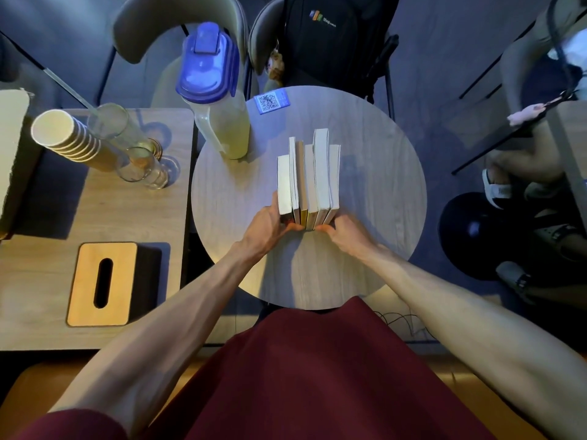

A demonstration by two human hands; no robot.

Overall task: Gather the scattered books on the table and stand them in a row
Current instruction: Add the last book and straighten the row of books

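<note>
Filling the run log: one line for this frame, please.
stage: squaring row | books: six upright, touching, on round table | left hand: at left end | right hand: at right end | loose books: none visible

Six books [308,179] stood upright, pressed side by side in one tight row near the middle of the round table [381,192]. Pale page edges faced up; spines turned toward the near edge. Uneven in length: second from right reached farthest back, leftmost was shortest. Near ends roughly level. One spine in the middle looked yellow.
</note>
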